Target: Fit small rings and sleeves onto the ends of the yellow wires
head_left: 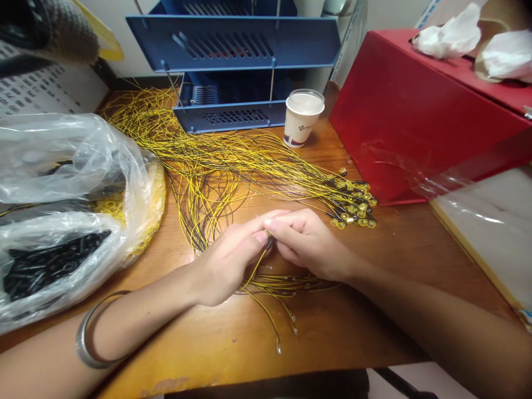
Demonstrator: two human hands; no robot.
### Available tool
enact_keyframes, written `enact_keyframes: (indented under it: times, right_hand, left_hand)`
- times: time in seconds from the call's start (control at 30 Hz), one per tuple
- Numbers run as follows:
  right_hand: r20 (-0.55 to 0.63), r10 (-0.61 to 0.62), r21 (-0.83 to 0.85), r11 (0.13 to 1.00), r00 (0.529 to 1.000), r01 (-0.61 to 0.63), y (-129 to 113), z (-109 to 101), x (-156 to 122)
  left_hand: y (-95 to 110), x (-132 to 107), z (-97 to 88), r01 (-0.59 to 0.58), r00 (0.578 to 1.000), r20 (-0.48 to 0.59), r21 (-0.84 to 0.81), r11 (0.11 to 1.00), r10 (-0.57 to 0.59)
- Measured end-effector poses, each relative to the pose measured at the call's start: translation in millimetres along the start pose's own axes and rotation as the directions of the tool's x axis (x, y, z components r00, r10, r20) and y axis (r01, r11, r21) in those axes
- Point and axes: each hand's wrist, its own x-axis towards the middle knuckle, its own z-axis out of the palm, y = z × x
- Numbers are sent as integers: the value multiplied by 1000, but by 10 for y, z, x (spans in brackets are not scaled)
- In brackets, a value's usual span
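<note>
My left hand point(228, 255) and my right hand point(310, 241) meet above the middle of the wooden table, thumbs and fingertips pinched together. A thin yellow wire point(258, 263) runs down from the left fingertips. Something small and dark shows between the hands, mostly hidden by the fingers. Beneath them lie more yellow and black wires point(274, 285), some with small clear or silvery ends. Behind my hands spreads a large bundle of yellow and black wires point(245, 147). At its right end are black sleeves and clear-yellow hexagonal pieces point(353, 205).
At left, a clear plastic bag point(139, 183) holds yellow rings point(110, 208) and small black parts point(54, 260). A blue tray rack point(233, 44) and a paper cup point(302, 119) holding liquid stand behind. A red box point(399, 116) stands at right, crumpled tissue point(451, 33) on top.
</note>
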Motion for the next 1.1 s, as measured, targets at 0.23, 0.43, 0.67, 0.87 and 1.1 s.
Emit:
enact_keyframes:
  times: [0.23,0.43,0.67,0.87,1.1]
  right_hand:
    - [11,-5,37,999,1000,4,6,6,7]
    - [6,10,15,1000,1000,-10,-18,5,10]
    - [12,44,49,998,999,-44,-28,-9,-20]
    - [16,32,30,999,999,-32,11,-19,-19]
    - [21,48,46,998,999,-49,27,-3,-25]
  left_hand:
    - [6,7,8,-16,1000,-6,16,1000,16]
    - [8,2,3,-30,1000,4,11,1000,30]
    - [-5,-8,-27,-15,999,49,16,1000,14]
    - [20,-4,-12,15,999,35,-6,1000,-14]
    - [-20,-19,-19,2,999,51,33,999,-4]
